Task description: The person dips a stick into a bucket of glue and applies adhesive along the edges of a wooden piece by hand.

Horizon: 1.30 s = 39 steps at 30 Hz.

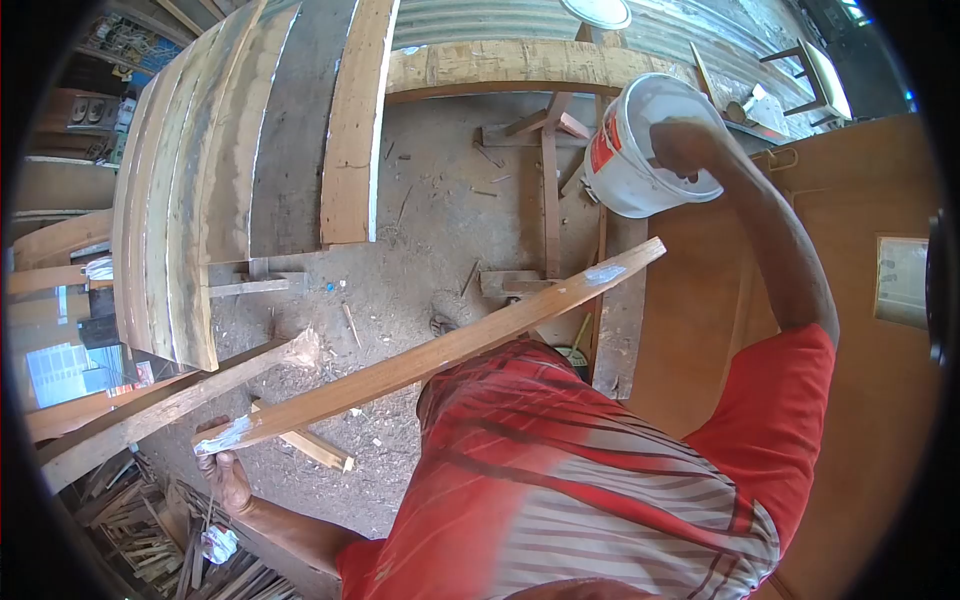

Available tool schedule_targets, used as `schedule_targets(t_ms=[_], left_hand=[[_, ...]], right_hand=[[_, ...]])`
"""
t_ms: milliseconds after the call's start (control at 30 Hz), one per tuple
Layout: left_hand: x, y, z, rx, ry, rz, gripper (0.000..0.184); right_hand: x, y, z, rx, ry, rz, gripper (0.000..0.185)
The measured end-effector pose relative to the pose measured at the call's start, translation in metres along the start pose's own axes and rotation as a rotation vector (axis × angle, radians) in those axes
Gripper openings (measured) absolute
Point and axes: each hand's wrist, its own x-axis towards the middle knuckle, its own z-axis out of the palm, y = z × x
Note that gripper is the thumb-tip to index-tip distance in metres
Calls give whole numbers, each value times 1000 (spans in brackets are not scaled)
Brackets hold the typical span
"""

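Note:
My left hand [228,475] grips the lower left end of a long wooden strip [430,355], its fingers wrapped under the wood. White paste is smeared near both ends of the strip, which slants up to the right in front of my body. My right hand [682,150] reaches inside a white bucket [640,190] with a red label. Its fingers are partly hidden in the bucket, and I cannot make out what they hold. The bucket is tilted beside the end of a wooden beam [520,62].
Joined planks [225,150] rise at the upper left. A rough timber [150,415] crosses the lower left above scrap wood [140,540]. Brown panels [700,300] stand at the right. A short wood piece [315,447] lies on the littered floor [400,270].

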Motion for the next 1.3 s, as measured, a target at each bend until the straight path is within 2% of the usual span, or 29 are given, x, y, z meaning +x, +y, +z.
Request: schedule_targets(t_ms=[67,100,267,367,400,433,500,533,633,700,733,833,900,1033,1100,1167,1300], left_hand=[[1,0,-2,-1,-14,15,55],[2,-1,-3,-3,-25,20,55],[0,-10,-14,-74,10,-32,59],[-1,-18,-25,-62,16,-12,64],[2,-21,-28,-64,7,1,65],[6,-23,-30,-63,-8,12,66],[14,-25,-30,-76,-21,30,69],[18,-25,-28,-82,-24,45,69],[27,-26,-19,-94,-53,95,71],[36,-40,-27,-96,-97,137,72],[41,-45,-27,-96,-122,148,63],[46,-39,-4,-7,-110,190,53],[46,-43,5,-4,-80,211,40],[47,-55,4,-87,-46,207,24],[39,-54,9,-118,-7,160,26],[33,-64,1,-2,-6,148,33],[31,-38,23,-167,-51,220,48]], right_hand=[[16,39,8,-105,-43,-291,28],[-29,22,-19,350,9,-43,31],[-100,45,-6,663,307,101,39],[-133,39,14,831,426,71,44],[-124,60,44,890,452,-42,48],[-132,49,54,960,509,-28,49],[-158,14,75,1103,627,6,52],[-170,0,82,1132,610,-40,53],[-198,-65,112,1432,664,-80,44],[-213,-115,127,1449,703,-25,43],[-218,-139,134,1456,722,2,42],[-225,-198,160,1526,789,-7,41],[-230,-233,166,1532,791,73,41],[-243,-298,145,1443,801,168,39],[-243,-342,128,1423,815,-2,39],[-241,-386,115,1426,810,-175,39],[-238,-466,78,1372,829,-401,44]])
